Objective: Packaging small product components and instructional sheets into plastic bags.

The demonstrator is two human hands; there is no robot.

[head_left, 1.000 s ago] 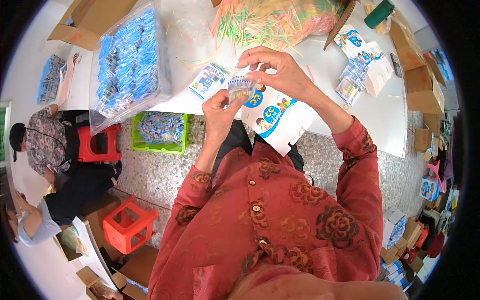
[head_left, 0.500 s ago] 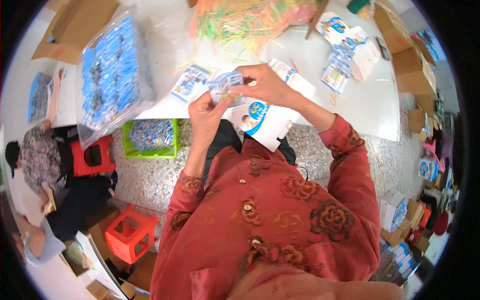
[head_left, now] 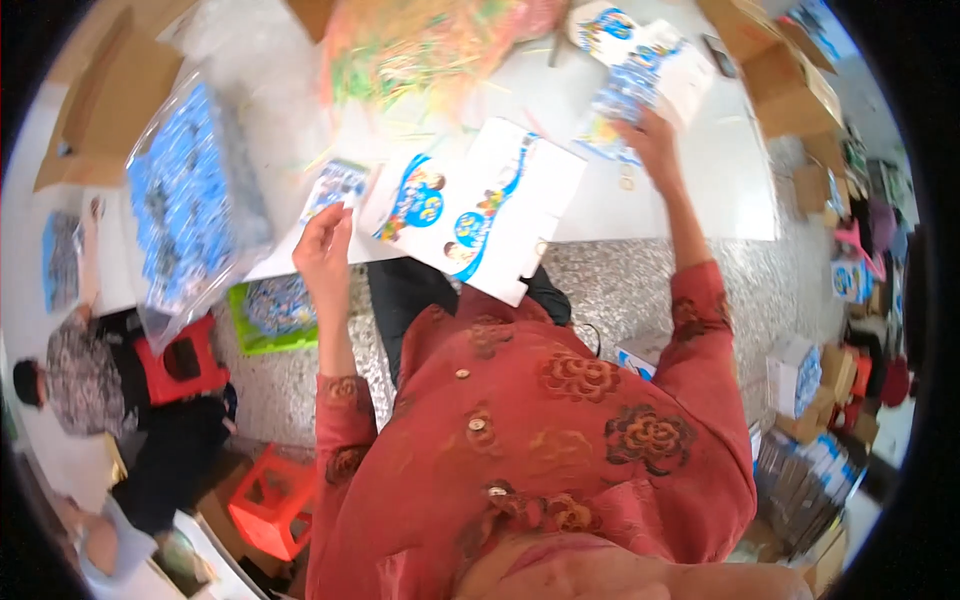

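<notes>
My right hand (head_left: 652,148) is at the far right of the table, its slightly blurred fingers closed at the edge of a small blue-and-white printed packet (head_left: 603,140). That packet lies against a pile of similar shiny packets (head_left: 632,82). My left hand (head_left: 325,252) is at the table's front edge, empty, its fingers loosely bent and apart. Just beyond its fingertips lies a small stack of printed packets (head_left: 336,186). Between my hands, flat white cartons with blue printing (head_left: 525,195) lie on the table and overhang its front edge.
A clear bag of blue packets (head_left: 190,200) stands at left, above a green crate (head_left: 268,341). Thin coloured sticks (head_left: 420,60) are heaped at the back. Cardboard boxes (head_left: 785,85) flank the table. A person (head_left: 85,375) sits at far left near red stools (head_left: 275,500).
Both hands were together over a small packet in the middle. They have parted: the right has moved far right to the pile, the left has moved left and is empty. The view has shifted.
</notes>
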